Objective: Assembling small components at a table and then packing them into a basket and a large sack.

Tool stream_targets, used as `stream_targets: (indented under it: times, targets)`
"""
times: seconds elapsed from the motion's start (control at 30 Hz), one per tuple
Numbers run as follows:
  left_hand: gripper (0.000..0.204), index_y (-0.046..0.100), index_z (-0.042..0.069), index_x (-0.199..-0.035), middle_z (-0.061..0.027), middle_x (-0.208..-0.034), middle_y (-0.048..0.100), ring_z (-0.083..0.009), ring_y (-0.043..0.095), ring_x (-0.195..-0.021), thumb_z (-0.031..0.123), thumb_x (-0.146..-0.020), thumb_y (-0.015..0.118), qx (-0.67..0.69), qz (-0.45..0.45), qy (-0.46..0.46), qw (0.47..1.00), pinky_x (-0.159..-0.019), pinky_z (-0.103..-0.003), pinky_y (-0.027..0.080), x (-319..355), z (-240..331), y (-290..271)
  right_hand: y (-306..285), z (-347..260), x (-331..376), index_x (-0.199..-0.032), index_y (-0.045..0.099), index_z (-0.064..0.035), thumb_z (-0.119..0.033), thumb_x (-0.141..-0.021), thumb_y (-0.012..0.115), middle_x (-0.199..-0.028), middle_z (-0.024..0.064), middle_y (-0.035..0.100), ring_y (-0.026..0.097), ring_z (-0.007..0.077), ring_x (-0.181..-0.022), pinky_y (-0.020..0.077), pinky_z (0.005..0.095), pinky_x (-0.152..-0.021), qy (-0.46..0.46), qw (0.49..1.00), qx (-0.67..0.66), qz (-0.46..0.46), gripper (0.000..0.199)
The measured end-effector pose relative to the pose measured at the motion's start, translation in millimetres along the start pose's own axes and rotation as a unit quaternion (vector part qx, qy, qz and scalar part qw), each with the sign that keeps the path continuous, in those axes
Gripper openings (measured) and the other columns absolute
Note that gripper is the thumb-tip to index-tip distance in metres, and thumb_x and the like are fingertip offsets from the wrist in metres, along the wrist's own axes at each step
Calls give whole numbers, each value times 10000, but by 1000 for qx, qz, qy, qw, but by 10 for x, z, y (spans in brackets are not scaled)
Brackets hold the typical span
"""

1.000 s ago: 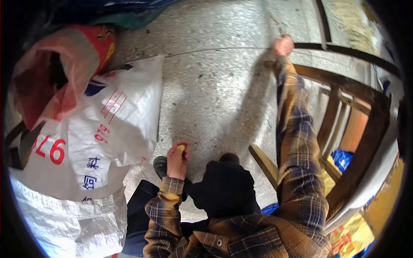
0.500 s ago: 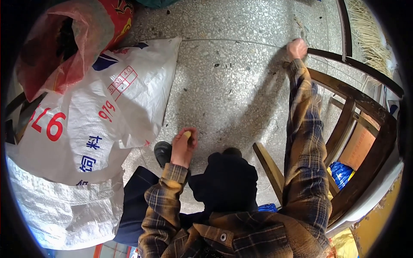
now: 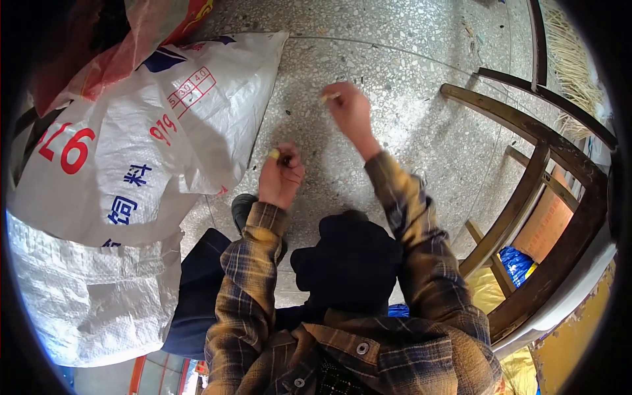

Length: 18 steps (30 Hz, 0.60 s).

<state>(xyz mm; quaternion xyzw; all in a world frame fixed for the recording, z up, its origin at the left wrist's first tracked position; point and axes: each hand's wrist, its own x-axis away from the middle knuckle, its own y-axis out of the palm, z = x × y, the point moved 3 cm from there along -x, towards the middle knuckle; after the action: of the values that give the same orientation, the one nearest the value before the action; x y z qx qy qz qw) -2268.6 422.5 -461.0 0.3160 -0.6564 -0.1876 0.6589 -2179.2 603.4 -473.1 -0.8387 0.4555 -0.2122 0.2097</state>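
Observation:
My left hand (image 3: 280, 179) is curled, with a small yellowish piece (image 3: 274, 154) showing at its fingertips. Something dark shows between those fingers, too small to name. Farther out and to the right, my right hand (image 3: 352, 117) has its fingers pinched together. A small pale bit (image 3: 330, 97) pokes out at those fingertips, blurred, and its kind does not show. Both hands are in the air over the speckled floor (image 3: 368, 59), apart from each other. Just left of my left hand lies a large white woven sack (image 3: 217, 138).
A reddish plastic bag (image 3: 108, 69) stands open-mouthed at the far left. To the right is a wooden frame (image 3: 500, 108) with a dark metal bar (image 3: 566, 108) beyond it. An orange-brown box (image 3: 545, 220) and blue plastic (image 3: 517, 264) lie behind the frame. Straw-like stalks (image 3: 569, 59) line the far right.
My right hand has come back from the far right, beside the frame, to the middle near my left hand. My left hand has risen slightly in view. The view has shifted a little.

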Motion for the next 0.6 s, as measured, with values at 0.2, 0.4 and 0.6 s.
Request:
stream_targets:
  times: [0.2, 0.4, 0.6]
  targets:
    - [251, 566, -11, -1035, -114, -943, 584, -165, 532, -719, 147, -900, 426, -154, 30, -9, 988, -609, -244, 452, 271, -129, -103, 28, 548, -266, -888, 620, -78, -80, -749, 561, -879, 70, 603, 550, 273, -644, 451, 326, -571, -99, 978, 186, 3, 151]
    - [268, 569, -15, -1018, -114, -937, 587, -160, 513, -662, 174, -905, 418, -74, 143, 21, 987, -620, -246, 455, 326, -139, -55, 136, -185, 16, -896, 625, -94, -57, -746, 590, -908, 51, 601, 553, 215, -680, 451, 287, -606, -105, 973, 10, -207, 158]
    - [224, 543, 73, -836, -88, -788, 546, -119, 427, -544, 246, -908, 422, 27, 71, -25, 997, -443, -220, 341, 299, 36, -202, 453, -407, -209, -877, 667, -101, -53, -735, 616, -876, 30, 623, 522, 164, -617, 426, 275, -565, -80, 977, -49, -190, 158]
